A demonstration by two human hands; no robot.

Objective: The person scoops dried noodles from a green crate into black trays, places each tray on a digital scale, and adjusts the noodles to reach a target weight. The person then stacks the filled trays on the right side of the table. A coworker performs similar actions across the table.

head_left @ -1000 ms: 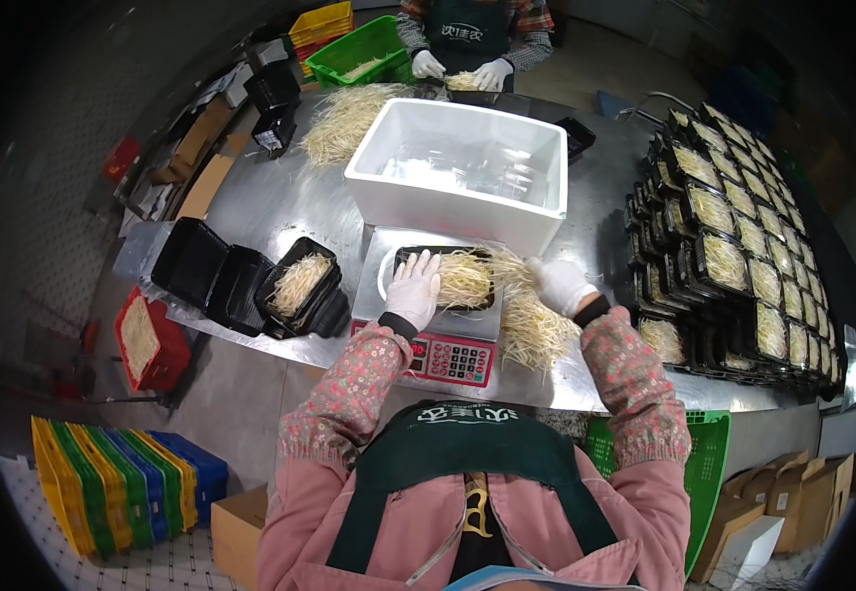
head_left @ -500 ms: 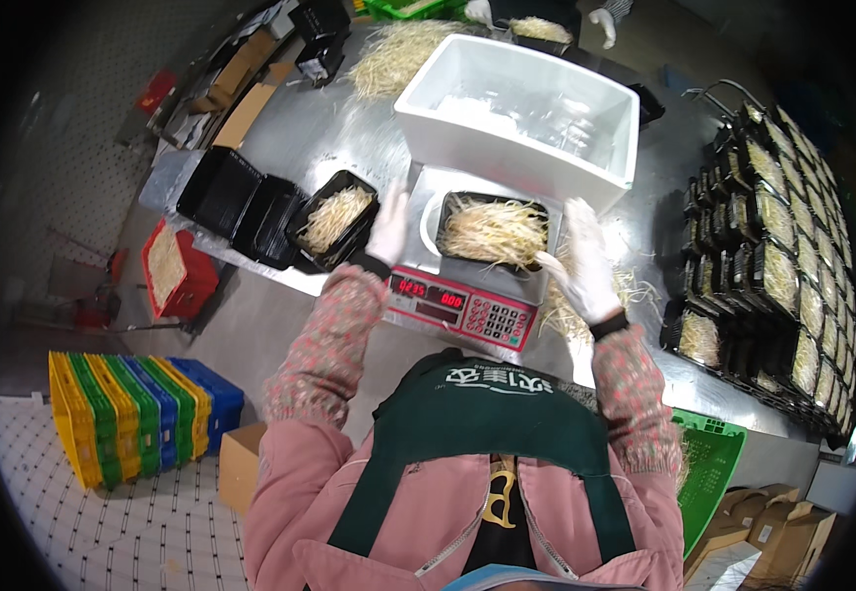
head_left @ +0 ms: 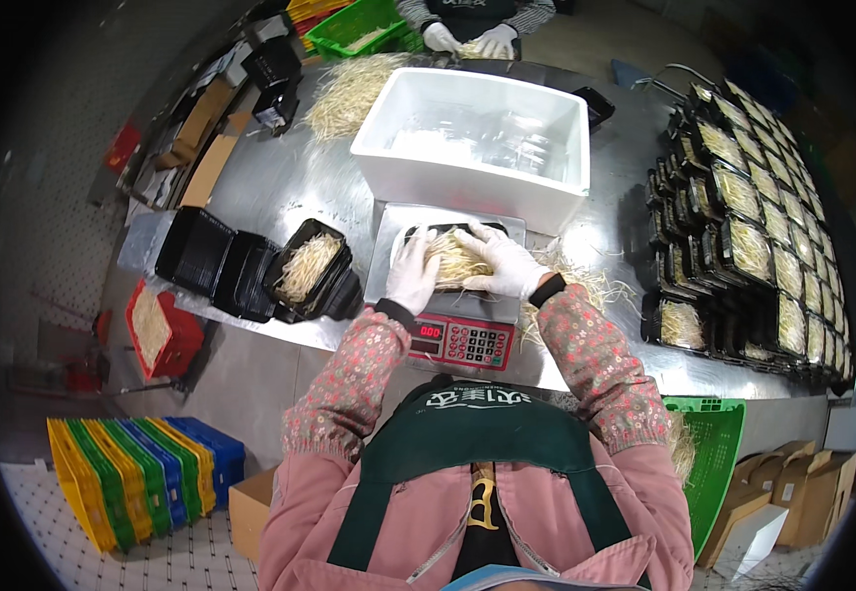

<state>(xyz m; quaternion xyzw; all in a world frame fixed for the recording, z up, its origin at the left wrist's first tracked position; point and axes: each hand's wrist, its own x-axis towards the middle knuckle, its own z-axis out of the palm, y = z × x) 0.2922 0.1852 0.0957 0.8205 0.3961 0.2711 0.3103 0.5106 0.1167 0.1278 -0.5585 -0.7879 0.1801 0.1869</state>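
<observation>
On the red-fronted scale (head_left: 462,342) | pale sprouts (head_left: 459,260) filled a black tray (head_left: 438,228) | left hand (head_left: 412,273) lay open against them | right hand (head_left: 508,264) cupped loosely, unclosed, opposite

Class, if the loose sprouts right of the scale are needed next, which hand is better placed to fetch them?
Probably the right hand: it is nearer the loose sprouts, which lie on its own side. The left hand, over the left side of the scale, would likely have to reach across the right.
</observation>
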